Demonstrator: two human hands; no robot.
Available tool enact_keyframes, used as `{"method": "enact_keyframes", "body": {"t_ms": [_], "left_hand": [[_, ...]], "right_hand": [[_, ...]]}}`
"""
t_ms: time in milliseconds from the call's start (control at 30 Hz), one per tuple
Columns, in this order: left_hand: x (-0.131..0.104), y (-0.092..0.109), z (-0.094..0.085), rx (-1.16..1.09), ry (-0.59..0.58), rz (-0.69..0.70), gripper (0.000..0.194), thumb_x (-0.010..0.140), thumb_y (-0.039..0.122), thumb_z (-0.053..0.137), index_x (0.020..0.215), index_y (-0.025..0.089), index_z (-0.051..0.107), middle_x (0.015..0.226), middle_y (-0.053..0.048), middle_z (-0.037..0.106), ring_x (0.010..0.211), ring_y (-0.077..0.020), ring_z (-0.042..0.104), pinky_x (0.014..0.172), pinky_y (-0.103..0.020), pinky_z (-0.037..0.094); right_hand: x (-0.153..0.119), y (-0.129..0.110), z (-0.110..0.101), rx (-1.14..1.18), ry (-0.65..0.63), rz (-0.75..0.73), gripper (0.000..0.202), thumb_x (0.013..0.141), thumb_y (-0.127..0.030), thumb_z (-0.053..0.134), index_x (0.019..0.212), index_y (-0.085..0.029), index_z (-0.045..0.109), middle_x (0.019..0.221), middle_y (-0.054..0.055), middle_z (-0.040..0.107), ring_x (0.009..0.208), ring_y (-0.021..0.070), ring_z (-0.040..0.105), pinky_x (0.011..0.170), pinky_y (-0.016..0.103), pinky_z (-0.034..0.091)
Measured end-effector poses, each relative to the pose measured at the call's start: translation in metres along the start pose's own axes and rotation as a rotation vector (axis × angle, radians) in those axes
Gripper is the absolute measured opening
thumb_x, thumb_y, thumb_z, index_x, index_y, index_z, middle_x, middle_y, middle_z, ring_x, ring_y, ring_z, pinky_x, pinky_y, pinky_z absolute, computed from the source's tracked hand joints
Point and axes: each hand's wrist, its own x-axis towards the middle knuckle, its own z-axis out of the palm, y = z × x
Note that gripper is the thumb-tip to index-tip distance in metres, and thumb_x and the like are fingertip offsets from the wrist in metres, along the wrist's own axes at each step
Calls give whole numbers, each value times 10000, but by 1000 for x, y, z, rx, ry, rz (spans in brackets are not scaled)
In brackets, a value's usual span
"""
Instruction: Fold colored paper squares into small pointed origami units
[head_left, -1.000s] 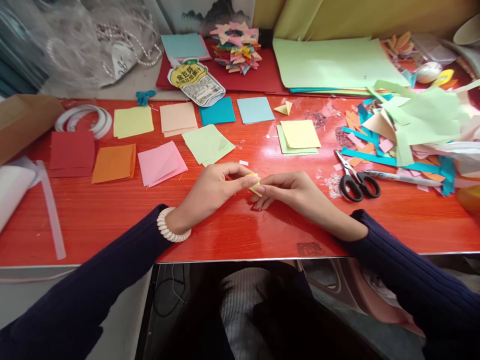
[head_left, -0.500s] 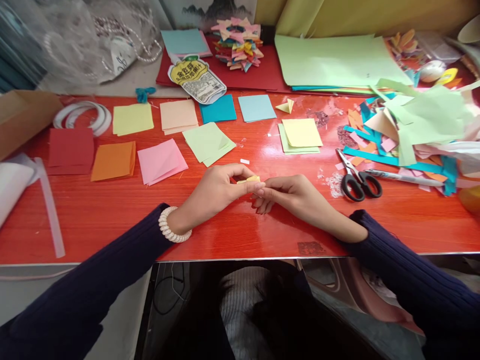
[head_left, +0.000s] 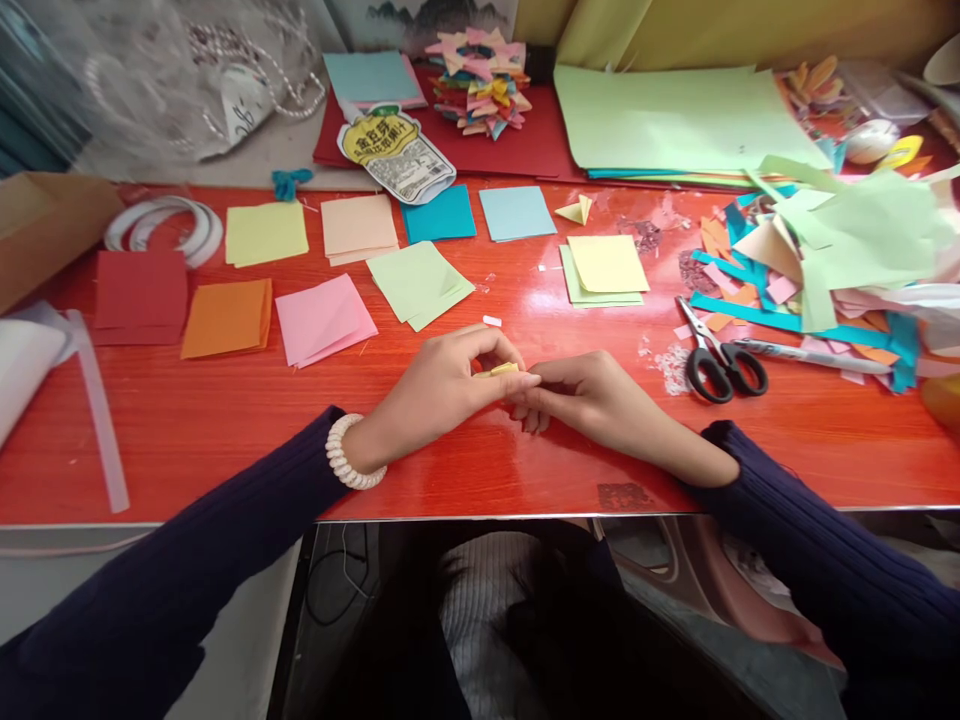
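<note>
A small folded piece of yellow paper is pinched between the thumb and fingers of my left hand, which wears a pale coiled band at the wrist. My right hand meets it from the right, its thumb and forefinger closed at the paper's end; most of the paper is hidden by fingers. Beyond my hands lie a green paper stack and yellow squares on green ones. A small folded yellow triangle sits farther back.
Black-handled scissors and a pen lie to the right, before a heap of paper scraps. Pink, orange and red paper stacks are on the left. A paper star ornament stands at the back.
Both hands have shifted very slightly, and less of the yellow paper shows above my left thumb. The camera view has moved a little; the objects on the table stay put.
</note>
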Motion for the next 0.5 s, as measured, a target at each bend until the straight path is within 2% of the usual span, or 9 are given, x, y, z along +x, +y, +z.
{"method": "enact_keyframes", "body": {"t_ms": [200, 367, 500], "left_hand": [[-1, -1, 3, 9, 14, -1, 230, 810, 330, 586, 666, 152, 566, 686, 2, 607, 648, -100, 540, 584, -210, 394], [1, -4, 3, -86, -31, -55, 246, 811, 357, 580, 682, 148, 561, 694, -5, 621, 674, -114, 570, 618, -225, 420], [1, -5, 3, -43, -31, -54, 274, 808, 376, 576, 654, 151, 544, 662, 7, 596, 628, -98, 536, 563, -210, 389]], "right_hand": [[0, -3, 1, -85, -6, -9, 265, 873, -308, 498, 702, -138, 607, 553, 8, 614, 463, 93, 574, 477, 211, 445], [1, -4, 0, -119, -11, 9, 278, 877, -310, 491, 720, -125, 626, 510, 5, 591, 434, 85, 551, 458, 200, 418], [1, -4, 1, -120, -12, 3, 260, 866, -298, 511, 716, -125, 633, 505, -1, 584, 430, 80, 540, 455, 199, 408]]}}
